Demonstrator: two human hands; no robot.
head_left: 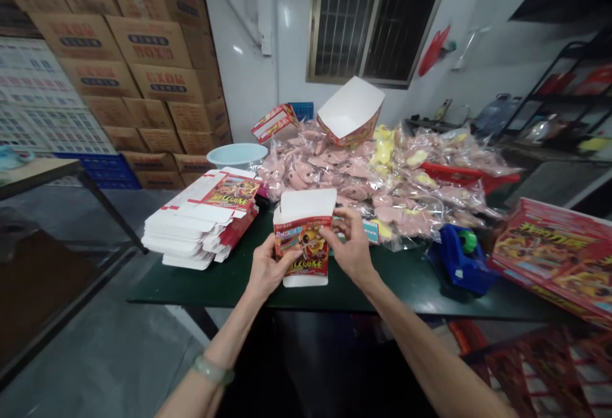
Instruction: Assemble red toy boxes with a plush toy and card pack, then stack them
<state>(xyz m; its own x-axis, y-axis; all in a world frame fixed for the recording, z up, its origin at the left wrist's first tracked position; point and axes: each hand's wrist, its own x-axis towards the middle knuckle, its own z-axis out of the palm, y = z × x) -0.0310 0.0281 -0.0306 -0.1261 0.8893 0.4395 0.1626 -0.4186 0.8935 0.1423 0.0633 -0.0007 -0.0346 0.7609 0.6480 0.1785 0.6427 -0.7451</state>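
Back wall [246,36]: pale, with a barred window [377,16]; brown cardboard boxes [153,51] are stacked on the left.
Worktop [414,281]: dark green, its near edge running across just in front of the person.
Printed carton [310,252]: between the two hands over the front part of the worktop, picture side up, white flaps sticking out at the far and near ends; its long axis runs away from the person. Whether it touches the surface, I cannot tell.
Left hand [268,266]: grip pinching the lower left side, thumb laid on the printed face.
Right hand [352,246]: grip pinching the upper right side, thumb on the face, fingers curled at the edge by the far flap.
Nearer hand: both touch the carton; the right lies closer to the far flap, the left to the near one.
Left side: piled flat cartons [191,230], a strip of green between them and the left wrist.
Far side: bagged pink pieces [351,169] heaped just beyond, crowding that direction.
Right side: green surface as far as the blue tape dispenser [463,265].
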